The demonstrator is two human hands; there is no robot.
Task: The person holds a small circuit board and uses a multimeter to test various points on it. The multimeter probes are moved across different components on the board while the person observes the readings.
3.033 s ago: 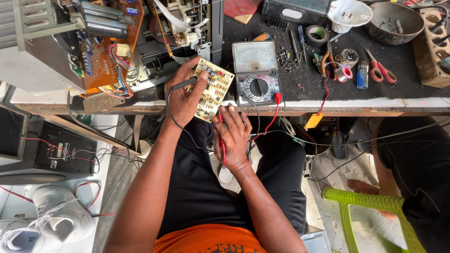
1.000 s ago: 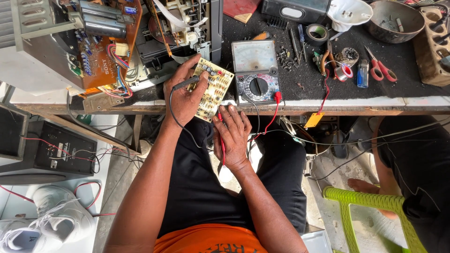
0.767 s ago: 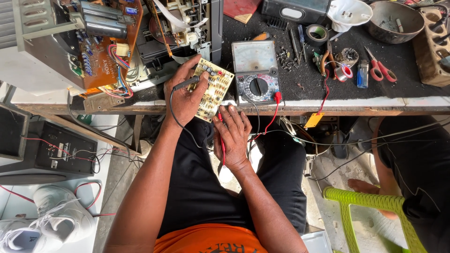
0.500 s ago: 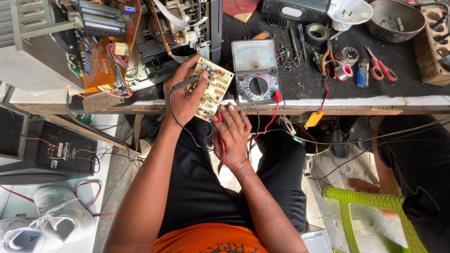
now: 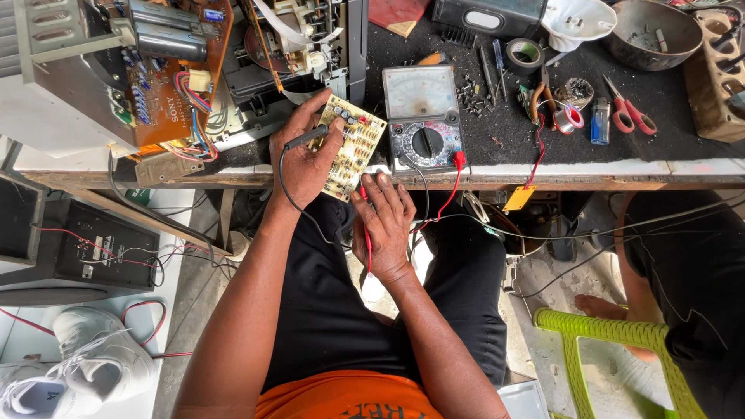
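The left hand [image 5: 306, 159] is gripping a black probe [image 5: 305, 138] against the small circuit board [image 5: 353, 147]; the right hand [image 5: 384, 225], just below, is pinching a red probe [image 5: 363, 203] at its edge. Probing looks underway; the multimeter [image 5: 423, 116] is sitting right of both hands on the bench [image 5: 621, 167].

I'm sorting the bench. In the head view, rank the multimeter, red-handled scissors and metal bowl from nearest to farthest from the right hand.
From the right hand:
1. Multimeter, just above it at the bench edge.
2. Red-handled scissors, well to the right on the black mat.
3. Metal bowl, farthest, top right corner.
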